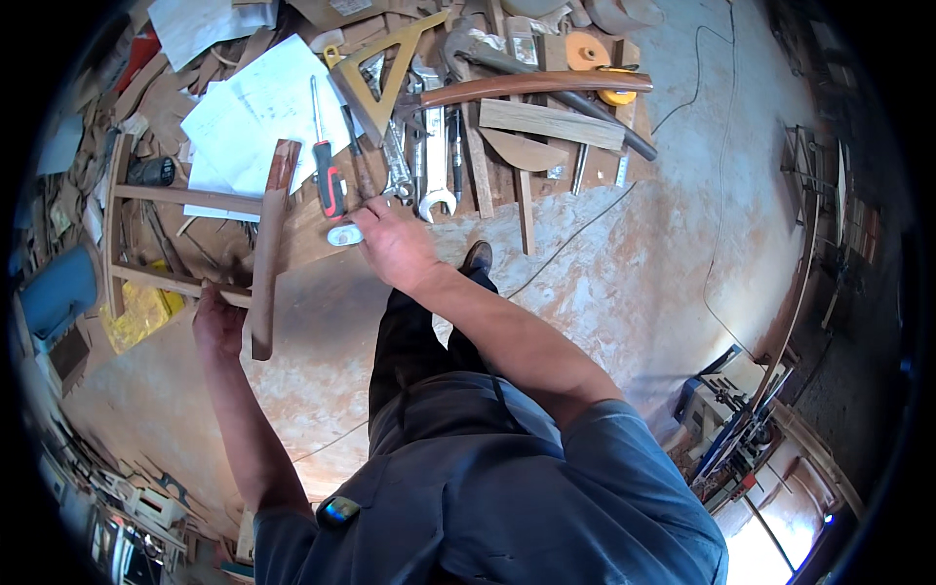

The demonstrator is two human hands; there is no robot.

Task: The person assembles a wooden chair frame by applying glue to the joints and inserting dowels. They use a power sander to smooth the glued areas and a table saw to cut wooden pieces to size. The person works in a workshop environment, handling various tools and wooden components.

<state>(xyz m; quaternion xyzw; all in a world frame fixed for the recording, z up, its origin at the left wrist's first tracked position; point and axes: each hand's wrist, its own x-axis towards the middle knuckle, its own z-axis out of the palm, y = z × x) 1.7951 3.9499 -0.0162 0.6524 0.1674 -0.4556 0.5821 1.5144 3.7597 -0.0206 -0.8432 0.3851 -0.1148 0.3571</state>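
My left hand is closed round the lower rail of a small wooden frame, which has two upright legs and two crossrails. The frame is held at the left front edge of the cluttered worktable. My right hand is closed on a small white round-ended object at the table's edge; its kind does not show, and the fingers partly hide it. Just beyond that object lies a red and black screwdriver. An open-ended wrench lies beyond the right hand.
Papers cover part of the table, near a brass-coloured triangle. A long curved wooden handle, wood strips and a yellow tape measure lie at the right. A cable crosses the floor.
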